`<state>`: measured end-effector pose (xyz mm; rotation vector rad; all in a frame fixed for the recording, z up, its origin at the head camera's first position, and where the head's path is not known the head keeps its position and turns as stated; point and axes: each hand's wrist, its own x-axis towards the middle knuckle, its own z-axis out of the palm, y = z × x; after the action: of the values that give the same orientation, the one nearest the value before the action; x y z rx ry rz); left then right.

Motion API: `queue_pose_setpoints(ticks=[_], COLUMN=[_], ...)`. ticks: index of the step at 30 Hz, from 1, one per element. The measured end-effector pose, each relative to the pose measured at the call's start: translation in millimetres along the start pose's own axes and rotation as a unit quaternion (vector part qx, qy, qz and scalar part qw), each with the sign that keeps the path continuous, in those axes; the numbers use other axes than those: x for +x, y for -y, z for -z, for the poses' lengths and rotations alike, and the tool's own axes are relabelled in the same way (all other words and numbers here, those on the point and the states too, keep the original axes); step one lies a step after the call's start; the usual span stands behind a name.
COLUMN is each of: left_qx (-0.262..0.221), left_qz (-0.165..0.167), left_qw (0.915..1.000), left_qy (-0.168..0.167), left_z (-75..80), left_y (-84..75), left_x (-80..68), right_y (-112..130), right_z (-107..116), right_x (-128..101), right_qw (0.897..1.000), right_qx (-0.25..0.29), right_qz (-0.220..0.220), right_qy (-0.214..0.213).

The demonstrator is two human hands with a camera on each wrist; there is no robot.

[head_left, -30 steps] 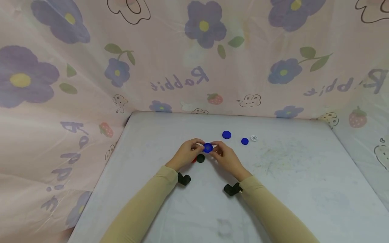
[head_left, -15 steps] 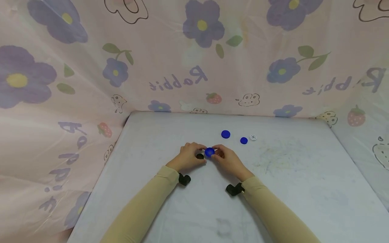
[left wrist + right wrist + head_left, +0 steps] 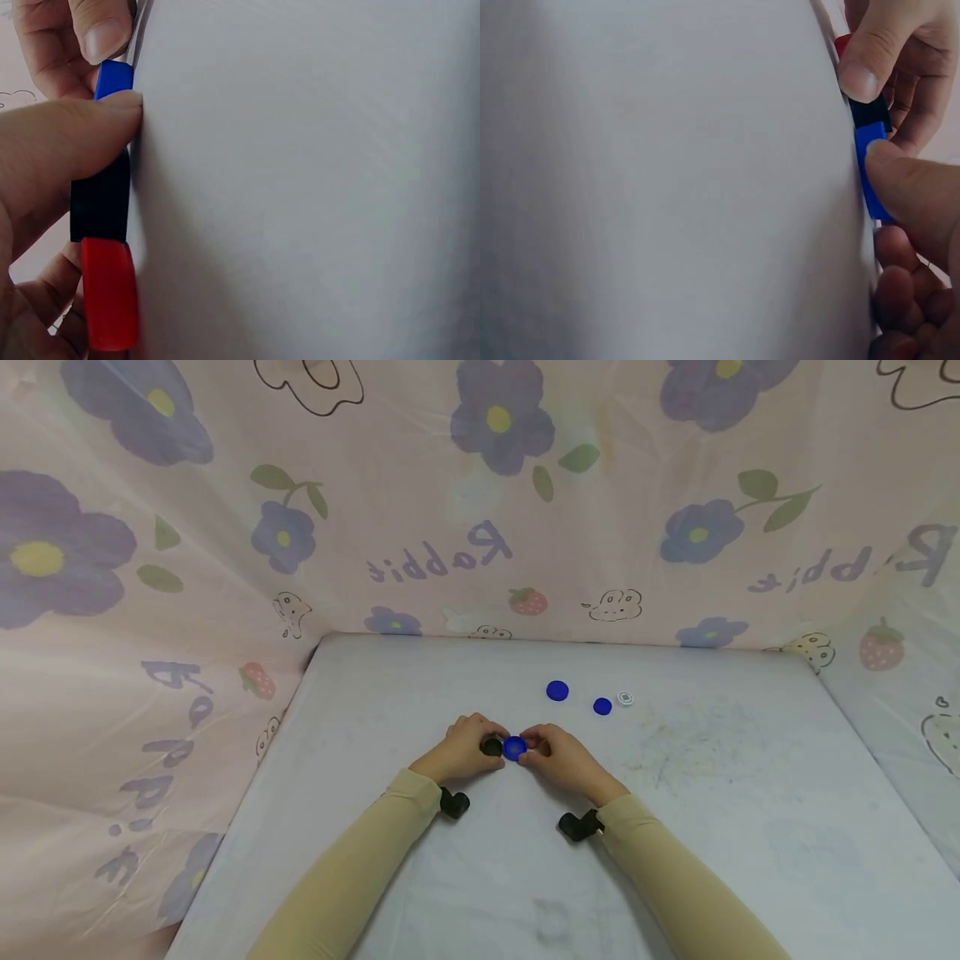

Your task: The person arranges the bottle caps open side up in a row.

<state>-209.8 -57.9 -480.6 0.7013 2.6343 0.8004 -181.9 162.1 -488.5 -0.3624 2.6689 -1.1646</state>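
My left hand [image 3: 461,750] holds a round black cap [image 3: 491,747] between thumb and fingers. Right beside it, my right hand [image 3: 561,762] pinches a blue cap [image 3: 514,748] with a raised rim, low at the table. In the left wrist view a red cap [image 3: 110,296], the black cap and the blue cap stand in a row, edge to edge. My left thumb lies across the place where black and blue meet. From the head the red cap is hidden under my left hand. In the right wrist view my right thumb presses on the blue cap's near side.
Farther back on the white table [image 3: 480,893] lie a larger blue cap [image 3: 557,691], a smaller blue cap [image 3: 602,706] and a small white patterned disc [image 3: 626,698]. A flowered curtain [image 3: 420,502] hangs behind the table and along its sides.
Both hands first held the blue cap. My left hand has let it go and taken hold of the black cap; my right has brought the blue cap down beside the black one.
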Motion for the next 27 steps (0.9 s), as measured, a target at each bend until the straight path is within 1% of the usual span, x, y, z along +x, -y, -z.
queue_pose_setpoints(ticks=[8, 12, 18, 21, 23, 27], left_qx=[-0.011, -0.003, 0.013, 0.009, 0.000, -0.002], left_qz=[-0.003, 0.002, 0.013, 0.014, 0.011, 0.009], left_qw=[0.9999, 1.0000, 0.9998, 0.9999, 0.9999, 1.0000], left_qy=[0.001, 0.005, 0.002, -0.001, -0.002, 0.002], left_z=[-1.2, -1.9, 0.0, 0.6, 0.0, -2.9], left_y=[1.0, 1.9, 2.1, 1.5, 0.9, 0.0], left_x=[-0.7, 0.8, 3.6, 4.2, 3.4, -0.1], right_y=[-5.0, -6.8, -5.4, -6.1, -8.6, -12.4], right_z=[-2.4, -3.4, -3.4, -3.2, -3.9, -6.9], right_x=[-0.9, 1.6, 7.8, 9.3, 9.0, 5.0], right_qw=[1.000, 0.999, 0.999, 0.999, 0.999, 0.999], right_qx=[-0.001, 0.010, 0.025, 0.029, 0.031, 0.031], right_qz=[0.021, 0.030, 0.038, 0.033, 0.022, 0.006], right_qy=[-0.007, -0.004, 0.000, -0.001, 0.001, 0.006])
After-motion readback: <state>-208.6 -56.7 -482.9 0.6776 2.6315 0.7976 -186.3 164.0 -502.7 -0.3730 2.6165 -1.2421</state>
